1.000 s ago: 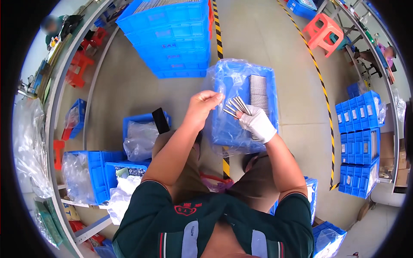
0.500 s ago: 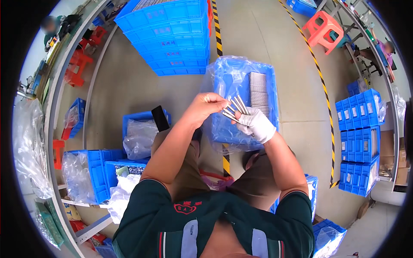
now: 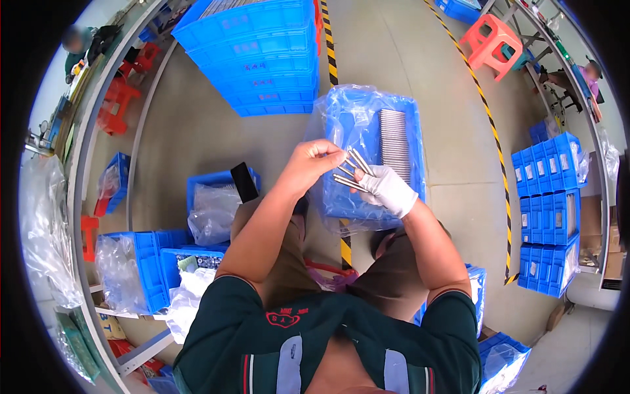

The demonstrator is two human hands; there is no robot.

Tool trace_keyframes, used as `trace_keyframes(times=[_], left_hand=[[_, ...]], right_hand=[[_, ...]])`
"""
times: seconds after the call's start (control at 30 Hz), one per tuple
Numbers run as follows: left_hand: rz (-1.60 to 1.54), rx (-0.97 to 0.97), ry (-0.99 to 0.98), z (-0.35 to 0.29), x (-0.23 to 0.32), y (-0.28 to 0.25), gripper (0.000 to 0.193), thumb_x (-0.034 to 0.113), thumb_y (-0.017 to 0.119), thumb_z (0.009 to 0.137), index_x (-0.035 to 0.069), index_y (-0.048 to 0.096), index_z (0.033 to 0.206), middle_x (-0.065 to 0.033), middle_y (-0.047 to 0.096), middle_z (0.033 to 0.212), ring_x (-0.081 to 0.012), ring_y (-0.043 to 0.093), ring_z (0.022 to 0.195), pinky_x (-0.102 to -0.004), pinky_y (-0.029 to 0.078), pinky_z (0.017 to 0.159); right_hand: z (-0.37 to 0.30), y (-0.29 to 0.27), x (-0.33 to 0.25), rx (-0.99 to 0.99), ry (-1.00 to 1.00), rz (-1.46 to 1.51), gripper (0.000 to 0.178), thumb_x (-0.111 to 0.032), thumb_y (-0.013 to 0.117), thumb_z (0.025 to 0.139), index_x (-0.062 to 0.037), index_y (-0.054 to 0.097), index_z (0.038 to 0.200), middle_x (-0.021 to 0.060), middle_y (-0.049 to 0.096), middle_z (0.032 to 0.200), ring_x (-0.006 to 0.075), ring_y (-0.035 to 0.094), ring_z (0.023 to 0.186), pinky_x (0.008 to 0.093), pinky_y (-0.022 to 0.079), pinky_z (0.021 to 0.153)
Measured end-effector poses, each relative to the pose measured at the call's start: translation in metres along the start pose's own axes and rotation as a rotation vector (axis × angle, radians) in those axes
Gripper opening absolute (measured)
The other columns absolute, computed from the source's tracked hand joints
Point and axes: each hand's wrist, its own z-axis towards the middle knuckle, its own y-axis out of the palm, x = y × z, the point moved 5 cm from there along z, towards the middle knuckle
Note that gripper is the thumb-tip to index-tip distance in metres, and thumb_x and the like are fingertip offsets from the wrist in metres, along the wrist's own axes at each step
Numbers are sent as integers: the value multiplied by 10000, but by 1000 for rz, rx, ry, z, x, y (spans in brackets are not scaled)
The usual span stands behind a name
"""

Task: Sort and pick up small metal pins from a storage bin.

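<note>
Above a blue crate (image 3: 367, 98) lined with clear plastic, my right hand (image 3: 392, 192) in a white glove with bare fingertips is closed on several slim metal rods (image 3: 349, 183). They fan out from its fingers in separate groups. My bare left hand (image 3: 311, 167) is closed in a pinch, thumb and forefinger at the end of one of these rods. In the crate, a long row of metal rods (image 3: 394, 141) lies side by side along the right part, partly hidden by my gloved hand.
Tall stacked blue crates (image 3: 262, 72) stand ahead on the left. More crates (image 3: 550, 217) are piled at the right. Beside my left leg sit a bagged crate (image 3: 213, 210) and a dark phone-like slab (image 3: 244, 182). A red stool (image 3: 492, 43) stands far right.
The rods in my right hand have spread, some now tilting lower to the left. My right hand has shifted very slightly left; my left hand stays almost in place.
</note>
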Motion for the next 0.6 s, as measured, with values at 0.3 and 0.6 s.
trace_keyframes(times=[0.3,0.6], left_hand=[[180,11,129,4,-11,-5,112,93,606,785,-15,617,813,-29,578,779,-88,515,763,-232,401,707],[-26,-43,-86,0,-4,-4,143,138,593,800,1,611,835,-21,593,785,-88,527,746,-234,401,717]], right_hand=[[3,-5,2,113,6,-20,298,-285,561,836,0,574,751,-28,433,544,49,342,433,208,237,387],[-1,5,6,-122,76,-2,372,-368,539,833,-6,575,755,-41,370,485,47,288,401,210,195,376]])
